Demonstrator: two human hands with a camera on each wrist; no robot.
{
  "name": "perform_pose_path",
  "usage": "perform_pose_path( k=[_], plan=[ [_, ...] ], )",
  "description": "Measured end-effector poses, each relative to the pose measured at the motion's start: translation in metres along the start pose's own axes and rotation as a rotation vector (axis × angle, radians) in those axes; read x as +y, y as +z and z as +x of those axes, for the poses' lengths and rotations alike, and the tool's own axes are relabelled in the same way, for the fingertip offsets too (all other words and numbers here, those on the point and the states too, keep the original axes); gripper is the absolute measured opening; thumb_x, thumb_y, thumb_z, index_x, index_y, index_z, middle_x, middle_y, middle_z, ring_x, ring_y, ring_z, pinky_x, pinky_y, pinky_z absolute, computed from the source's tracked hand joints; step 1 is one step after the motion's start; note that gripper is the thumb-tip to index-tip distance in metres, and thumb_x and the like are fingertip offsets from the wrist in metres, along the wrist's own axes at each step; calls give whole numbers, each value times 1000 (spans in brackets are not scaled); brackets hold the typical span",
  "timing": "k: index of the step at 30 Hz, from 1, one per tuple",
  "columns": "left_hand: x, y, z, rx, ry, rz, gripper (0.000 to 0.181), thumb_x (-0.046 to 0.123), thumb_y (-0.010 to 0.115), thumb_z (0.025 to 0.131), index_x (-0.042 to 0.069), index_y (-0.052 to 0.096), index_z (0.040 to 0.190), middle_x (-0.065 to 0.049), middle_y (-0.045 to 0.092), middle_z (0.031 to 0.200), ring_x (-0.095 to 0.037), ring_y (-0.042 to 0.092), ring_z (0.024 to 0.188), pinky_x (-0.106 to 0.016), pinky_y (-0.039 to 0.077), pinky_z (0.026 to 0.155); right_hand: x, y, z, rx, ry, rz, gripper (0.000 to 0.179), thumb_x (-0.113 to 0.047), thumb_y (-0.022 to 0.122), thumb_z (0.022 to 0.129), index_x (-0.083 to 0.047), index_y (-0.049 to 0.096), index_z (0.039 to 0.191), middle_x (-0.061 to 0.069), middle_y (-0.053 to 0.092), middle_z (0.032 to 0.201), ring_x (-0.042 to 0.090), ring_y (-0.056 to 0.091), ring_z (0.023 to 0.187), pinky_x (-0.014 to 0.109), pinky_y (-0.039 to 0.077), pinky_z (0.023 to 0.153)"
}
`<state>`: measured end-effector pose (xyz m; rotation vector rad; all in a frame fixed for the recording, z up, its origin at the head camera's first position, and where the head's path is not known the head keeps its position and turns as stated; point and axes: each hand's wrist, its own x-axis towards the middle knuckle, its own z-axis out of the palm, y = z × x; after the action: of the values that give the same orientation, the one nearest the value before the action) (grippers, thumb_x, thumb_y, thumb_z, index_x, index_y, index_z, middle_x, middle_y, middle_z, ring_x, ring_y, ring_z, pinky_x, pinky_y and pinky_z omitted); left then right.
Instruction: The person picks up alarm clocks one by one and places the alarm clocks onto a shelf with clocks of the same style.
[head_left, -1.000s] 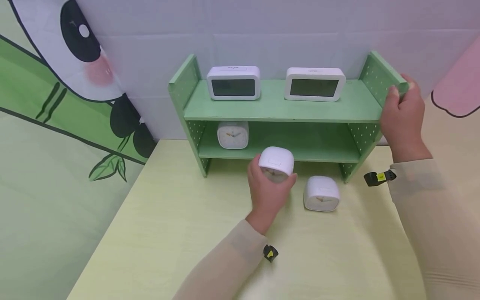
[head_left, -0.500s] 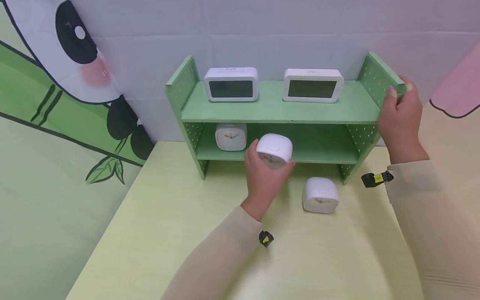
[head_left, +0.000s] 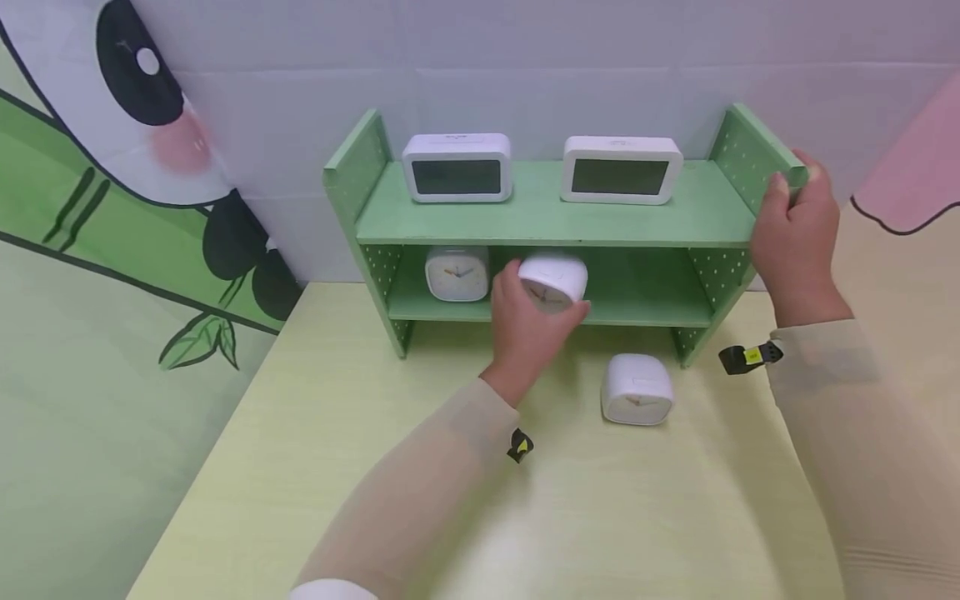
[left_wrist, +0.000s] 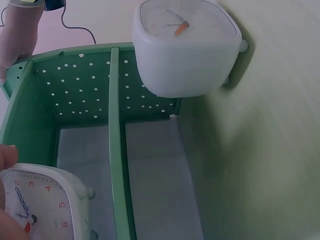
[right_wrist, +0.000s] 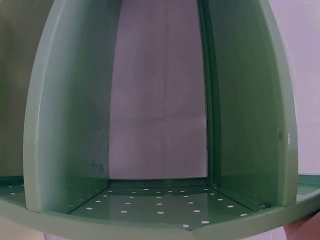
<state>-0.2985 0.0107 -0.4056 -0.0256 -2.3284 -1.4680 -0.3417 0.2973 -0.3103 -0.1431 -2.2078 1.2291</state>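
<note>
Left hand [head_left: 528, 329] grips a white clock [head_left: 552, 282] at the lower shelf's front edge. Right hand [head_left: 797, 237] clasps the green shelf [head_left: 555, 221] side panel. Only the left wrist view shows the clock's red numerals.

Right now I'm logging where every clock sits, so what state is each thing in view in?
held clock: gripped by left hand, at the lower shelf opening
shelved clock: upright on lower shelf, left side
table clock: standing on the table, untouched
left digital clock: upright on top shelf, screen dark
right digital clock: same, screen dark
shelf unit: upright, right hand grips its right side panel
</note>
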Motion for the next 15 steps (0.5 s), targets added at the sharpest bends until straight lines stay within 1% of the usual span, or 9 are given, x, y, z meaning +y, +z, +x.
perform_pose_path(
  k=[4,8,11,15],
  plan=[
    [3,4,8,-23,-19,-17,106,43,92,73,5,32,152,-8,46,136,-24,50,113,-38,52,88,0,-1,0,5,-9,-9,51,-34,32,110,-17,37,159,14,55,146,16,57,118,31,50,101],
    [6,11,14,-37,-49,-16,107,45,92,73,5,32,153,-8,46,136,-23,50,113,-37,51,91,0,-1,2,-1,3,-13,51,-35,32,110,-19,36,159,14,54,147,16,57,119,32,50,102],
    [8,15,16,-32,-70,-7,108,44,93,72,6,33,153,-8,47,135,-23,50,114,-37,51,92,1,-1,2,-9,12,-5,51,-35,32,111,-21,36,159,13,54,147,16,57,119,33,50,102],
    [8,20,18,-15,-91,-1,108,43,93,72,6,33,154,-9,48,135,-24,49,116,-39,51,93,2,0,1,-4,3,1,51,-35,33,110,-20,37,158,13,55,146,16,57,119,32,50,101]
  ],
)
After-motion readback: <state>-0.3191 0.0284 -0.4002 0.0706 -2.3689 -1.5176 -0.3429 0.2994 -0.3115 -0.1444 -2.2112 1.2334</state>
